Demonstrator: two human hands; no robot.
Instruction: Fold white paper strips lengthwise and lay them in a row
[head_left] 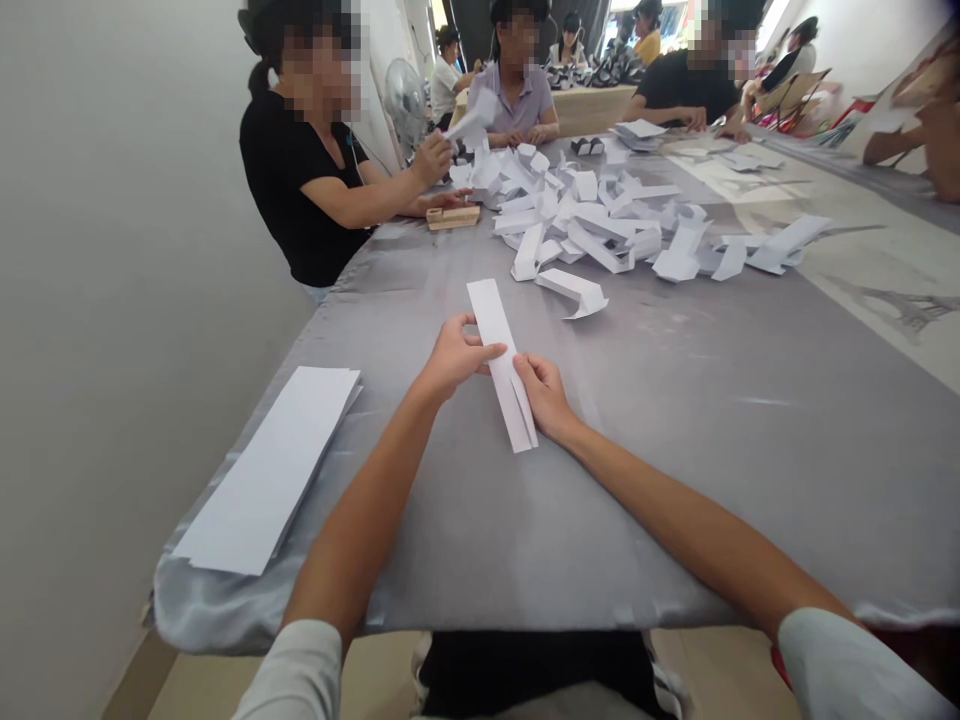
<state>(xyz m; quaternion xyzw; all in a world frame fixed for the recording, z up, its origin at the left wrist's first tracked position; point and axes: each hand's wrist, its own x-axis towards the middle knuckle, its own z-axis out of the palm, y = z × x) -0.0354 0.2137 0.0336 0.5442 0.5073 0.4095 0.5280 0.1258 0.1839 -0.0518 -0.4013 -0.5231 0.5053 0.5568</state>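
Note:
A narrow folded strip of white paper (493,318) is held over the middle of the table, its far end leaning left. My left hand (454,358) grips its left edge, thumb on top and fingers partly hidden underneath. On the right edge, my right hand (544,392) pinches the strip with the thumb near the fold. Toward the near end, the folded layers part slightly along a slit. A stack of flat white paper sheets (274,465) lies to the left of my left forearm.
A large pile of folded white paper pieces (592,215) spreads across the grey-covered table (675,430) beyond my hands. At the far left, a person in black (300,190) holds up a white piece beside a small wooden block (452,217). Other people sit around the far side.

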